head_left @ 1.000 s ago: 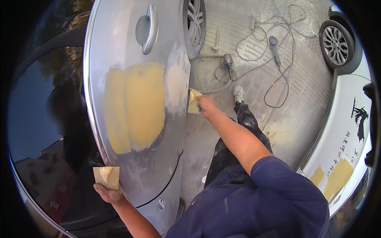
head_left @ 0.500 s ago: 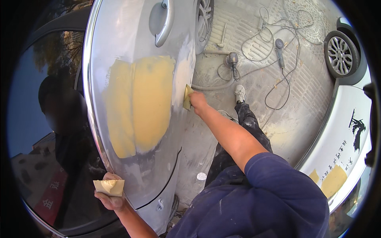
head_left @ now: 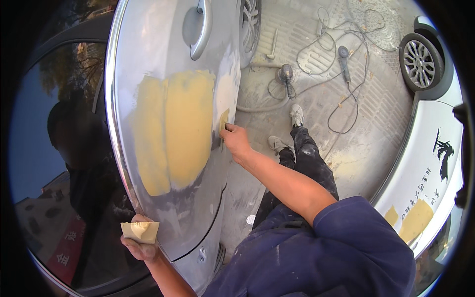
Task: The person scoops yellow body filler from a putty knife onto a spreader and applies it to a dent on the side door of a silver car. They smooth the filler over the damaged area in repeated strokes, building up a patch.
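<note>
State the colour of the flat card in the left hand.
The card in the left hand is pale yellowish beige, best seen in the head view.

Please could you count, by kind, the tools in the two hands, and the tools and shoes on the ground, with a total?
Thin, flat, yellowish-beige spreaders, one in the left hand, one in the right hand: 2
Dark grey handheld power tools: 2
Long-handled, hammer-like tool: 1
White shoes: 2
Total: 7

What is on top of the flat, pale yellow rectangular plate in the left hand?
A soft-looking cream-coloured lump sits on the plate. It hides the surface directly beneath; the plate hides part of the left hand.
</note>
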{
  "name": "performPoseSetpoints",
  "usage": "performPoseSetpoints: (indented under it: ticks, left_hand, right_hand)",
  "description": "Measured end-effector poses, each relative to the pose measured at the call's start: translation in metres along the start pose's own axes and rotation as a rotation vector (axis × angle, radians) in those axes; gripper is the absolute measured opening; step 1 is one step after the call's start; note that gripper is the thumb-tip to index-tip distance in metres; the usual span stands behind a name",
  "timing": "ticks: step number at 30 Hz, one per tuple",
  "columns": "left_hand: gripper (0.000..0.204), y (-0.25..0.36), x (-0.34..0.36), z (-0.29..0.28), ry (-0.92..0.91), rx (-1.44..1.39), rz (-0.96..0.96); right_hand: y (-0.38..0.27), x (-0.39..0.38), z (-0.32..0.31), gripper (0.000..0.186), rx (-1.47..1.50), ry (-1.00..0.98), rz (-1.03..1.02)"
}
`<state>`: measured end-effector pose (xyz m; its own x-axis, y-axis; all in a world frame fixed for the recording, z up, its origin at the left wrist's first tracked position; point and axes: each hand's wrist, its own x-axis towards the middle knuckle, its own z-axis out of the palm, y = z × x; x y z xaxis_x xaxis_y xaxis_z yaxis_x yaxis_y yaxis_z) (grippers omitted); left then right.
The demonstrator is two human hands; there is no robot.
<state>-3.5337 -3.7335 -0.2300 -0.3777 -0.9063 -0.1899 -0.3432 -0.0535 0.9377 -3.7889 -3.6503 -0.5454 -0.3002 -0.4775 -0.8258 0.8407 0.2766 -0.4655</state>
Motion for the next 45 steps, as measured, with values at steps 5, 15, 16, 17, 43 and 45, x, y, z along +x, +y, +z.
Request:
performPoseSetpoints:
  ticks: [5,15,16,17,43,45]
  left_hand:
    - [0.089,-0.004,0.003,-0.005,-0.067,-0.021,0.031]
    - [0.087,-0.003,0.003,-0.005,-0.015,0.002,0.041]
    - [0.086,-0.001,0.004,-0.005,-0.029,0.014,0.041]
    - [0.085,0.001,0.004,-0.004,-0.054,0.016,0.04]
    - [0.064,-0.002,-0.003,-0.015,-0.118,0.114,0.124]
    - [0.07,0.0,-0.004,-0.015,-0.097,0.112,0.087]
  right_hand:
    - [-0.017,-0.04,0.013,0.041,-0.05,-0.054,-0.102]
    - [0.022,0.022,-0.065,0.036,0.296,-0.16,0.088]
    - [0.029,0.042,-0.068,0.037,0.219,-0.098,0.068]
    - [0.034,0.063,-0.071,0.037,0.151,-0.04,0.039]
    - [-0.019,-0.021,-0.002,0.045,-0.246,-0.025,-0.213]
    - [-0.014,-0.024,-0.031,0.044,-0.166,-0.2,-0.206]
